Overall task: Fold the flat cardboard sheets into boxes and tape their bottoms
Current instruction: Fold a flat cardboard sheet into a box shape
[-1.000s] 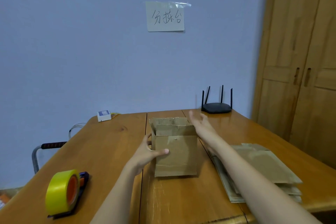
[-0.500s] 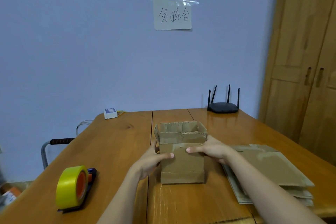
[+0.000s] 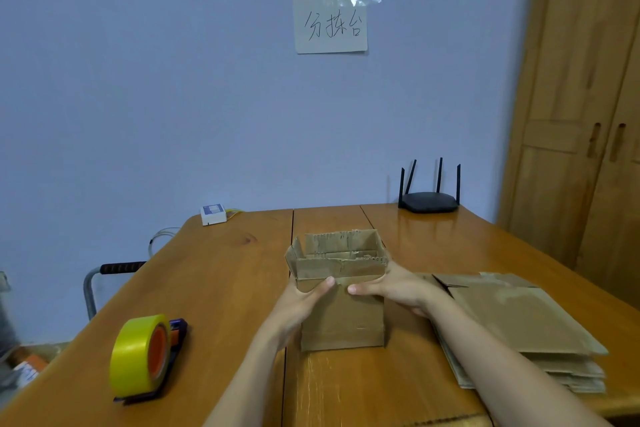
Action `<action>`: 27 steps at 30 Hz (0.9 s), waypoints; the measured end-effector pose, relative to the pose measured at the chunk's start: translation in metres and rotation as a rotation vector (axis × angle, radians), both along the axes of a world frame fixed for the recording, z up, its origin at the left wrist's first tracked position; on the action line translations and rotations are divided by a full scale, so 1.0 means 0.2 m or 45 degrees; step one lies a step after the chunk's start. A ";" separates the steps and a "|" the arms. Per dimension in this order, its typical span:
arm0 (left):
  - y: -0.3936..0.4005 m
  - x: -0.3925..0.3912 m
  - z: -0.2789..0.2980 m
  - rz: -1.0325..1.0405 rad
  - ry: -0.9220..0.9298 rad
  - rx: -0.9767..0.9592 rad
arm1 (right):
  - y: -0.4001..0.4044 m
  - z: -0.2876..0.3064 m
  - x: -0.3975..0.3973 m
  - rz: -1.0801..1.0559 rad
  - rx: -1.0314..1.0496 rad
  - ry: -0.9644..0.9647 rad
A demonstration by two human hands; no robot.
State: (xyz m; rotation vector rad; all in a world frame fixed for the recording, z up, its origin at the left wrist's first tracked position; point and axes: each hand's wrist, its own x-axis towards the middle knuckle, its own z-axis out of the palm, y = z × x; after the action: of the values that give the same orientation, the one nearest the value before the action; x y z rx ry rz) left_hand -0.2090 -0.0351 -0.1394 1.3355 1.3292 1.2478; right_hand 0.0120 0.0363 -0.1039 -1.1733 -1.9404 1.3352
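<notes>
Two hands grip the box (image 3: 343, 308) below the wall note (image 3: 330, 24) reading 分拣台.

Cardboard box (image 3: 343, 291) stands upright mid-table, top flaps open; left hand (image 3: 299, 302) grips its left side, right hand (image 3: 398, 288) its right side, so both flanks are blocked. At 3 to 4 o'clock of the box, the stack of flat cardboard sheets (image 3: 519, 326) sits just beside it, under the right forearm; low obstacle, passable above. At 8 o'clock the yellow tape dispenser (image 3: 145, 357) stands well apart, bare table (image 3: 214, 288) between it and the box. At 1 o'clock the router (image 3: 429, 201) with upright antennas, far edge. At 11 o'clock a small white box (image 3: 213, 214). Open tabletop at 12 o'clock behind the box and at 6 o'clock between the forearms.
</notes>
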 end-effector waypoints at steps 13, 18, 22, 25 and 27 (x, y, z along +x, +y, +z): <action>-0.07 0.05 0.00 0.003 -0.142 -0.027 | -0.03 -0.01 0.05 -0.026 0.010 -0.073; -0.08 0.07 0.01 0.027 -0.099 -0.034 | -0.05 -0.03 0.05 -0.022 0.008 -0.083; -0.07 0.08 0.00 0.033 -0.021 0.047 | -0.08 -0.01 0.05 -0.011 -0.009 -0.075; -0.07 0.08 0.01 0.049 -0.014 0.052 | -0.08 0.00 0.05 -0.045 0.009 -0.149; -0.09 0.09 0.02 0.043 -0.002 0.051 | -0.08 -0.01 0.05 -0.040 0.010 -0.165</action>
State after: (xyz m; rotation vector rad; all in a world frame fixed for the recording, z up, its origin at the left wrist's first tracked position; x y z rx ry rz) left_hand -0.1908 -0.0521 -0.1360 1.3446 1.3374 1.3043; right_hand 0.0222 0.0211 -0.1054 -1.3101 -2.0058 1.2627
